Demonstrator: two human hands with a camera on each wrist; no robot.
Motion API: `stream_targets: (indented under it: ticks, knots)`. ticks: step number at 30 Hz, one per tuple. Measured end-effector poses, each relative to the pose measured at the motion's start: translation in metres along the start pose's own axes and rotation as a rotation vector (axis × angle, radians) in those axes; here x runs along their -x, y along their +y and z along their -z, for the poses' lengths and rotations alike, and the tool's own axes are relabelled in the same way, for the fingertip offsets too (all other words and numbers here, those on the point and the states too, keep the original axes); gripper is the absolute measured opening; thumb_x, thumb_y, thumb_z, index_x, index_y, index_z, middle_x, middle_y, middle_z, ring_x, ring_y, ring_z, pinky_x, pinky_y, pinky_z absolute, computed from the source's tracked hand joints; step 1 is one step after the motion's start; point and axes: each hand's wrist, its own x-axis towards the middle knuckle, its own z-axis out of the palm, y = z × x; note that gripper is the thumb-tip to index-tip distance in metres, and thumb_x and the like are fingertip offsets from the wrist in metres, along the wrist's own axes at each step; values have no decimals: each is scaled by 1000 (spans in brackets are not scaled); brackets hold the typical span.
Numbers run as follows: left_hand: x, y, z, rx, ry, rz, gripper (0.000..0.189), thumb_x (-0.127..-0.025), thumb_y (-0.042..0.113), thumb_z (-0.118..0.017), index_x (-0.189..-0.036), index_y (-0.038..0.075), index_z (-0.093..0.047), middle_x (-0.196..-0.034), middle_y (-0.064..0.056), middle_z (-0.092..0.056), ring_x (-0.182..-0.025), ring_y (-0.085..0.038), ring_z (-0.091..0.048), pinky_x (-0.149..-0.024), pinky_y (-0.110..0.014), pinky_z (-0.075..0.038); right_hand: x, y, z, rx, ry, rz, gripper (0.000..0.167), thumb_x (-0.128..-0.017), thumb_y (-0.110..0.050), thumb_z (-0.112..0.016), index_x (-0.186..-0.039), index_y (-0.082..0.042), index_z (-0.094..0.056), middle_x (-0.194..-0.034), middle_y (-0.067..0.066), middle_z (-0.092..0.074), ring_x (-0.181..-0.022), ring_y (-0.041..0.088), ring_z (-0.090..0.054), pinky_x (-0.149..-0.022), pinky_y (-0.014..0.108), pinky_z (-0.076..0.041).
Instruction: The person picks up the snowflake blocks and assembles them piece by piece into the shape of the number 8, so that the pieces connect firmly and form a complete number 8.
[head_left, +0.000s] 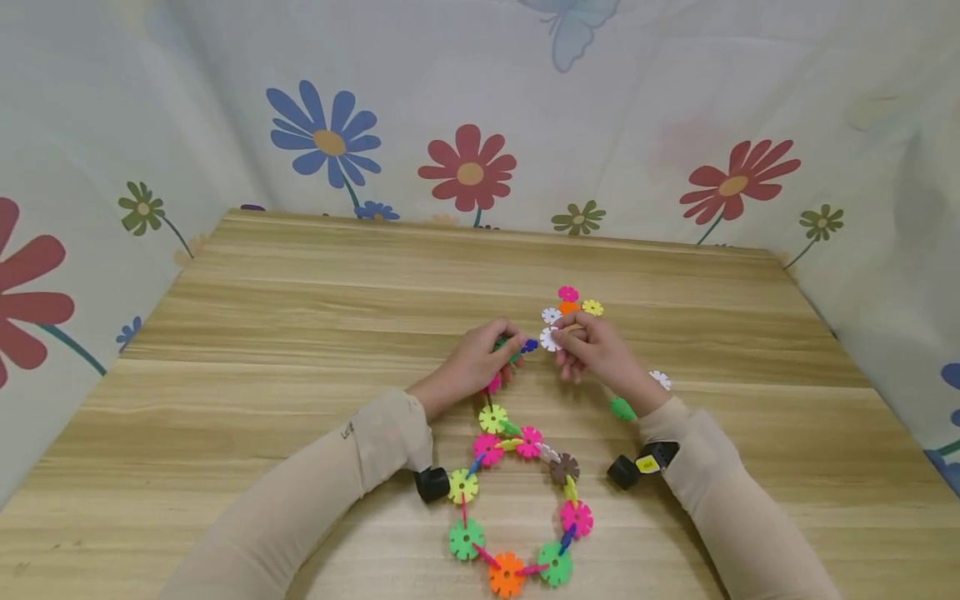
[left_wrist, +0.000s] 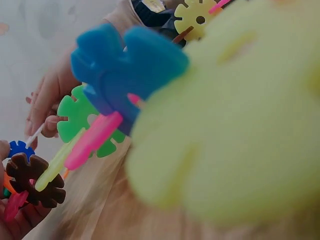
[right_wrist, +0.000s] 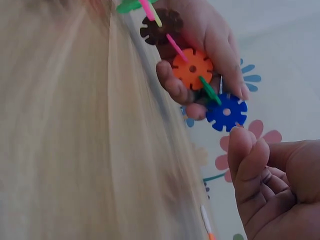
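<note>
My left hand (head_left: 480, 358) grips the upper end of a chain of slotted plastic flower discs. In the right wrist view, a brown disc (right_wrist: 172, 22), an orange disc (right_wrist: 192, 69) and a blue disc (right_wrist: 226, 112) run along its palm and fingers, linked by edge-on discs. The blue disc is the chain's end. Facing it, my right hand (head_left: 600, 354) pinches a white disc (head_left: 549, 339) between thumb and finger. White and blue are very close; whether they touch I cannot tell. Below the left hand, the chain joins a closed ring of discs, with an orange disc (head_left: 507, 575) nearest me.
Beyond the right hand lie loose discs: pink (head_left: 568, 293), yellow (head_left: 592, 307), orange (head_left: 568, 308) and white (head_left: 551, 316). Near the right wrist are another white disc (head_left: 660, 380) and a green disc (head_left: 622, 408). A flowered cloth (head_left: 600, 150) hangs behind the wooden table (head_left: 300, 292).
</note>
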Motion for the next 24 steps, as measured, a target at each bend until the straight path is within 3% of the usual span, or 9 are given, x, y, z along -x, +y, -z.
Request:
stream_targets:
  ticks: [18,24]
  knots:
    - [0,1,-4,-13,33,-21,24,-101,26,-50,-110,6,-56,-85,-10,-66,-54,-12,-56,-46,-25,-46,2,-1,-6,8,-14,43,22,-101,-10,-48,-115,7,-48,-64,0,-59,-49,9,-56,-43,23,-46]
    - [1,2,-6,-59,30,-30,23,-101,29,-49,-107,7,-56,-84,-11,-66,-54,-12,-55,-46,-22,-42,3,-3,-15,7,-9,46,19,-100,-8,-48,-111,7,-47,-64,2,-58,-47,9,-54,-43,23,-44]
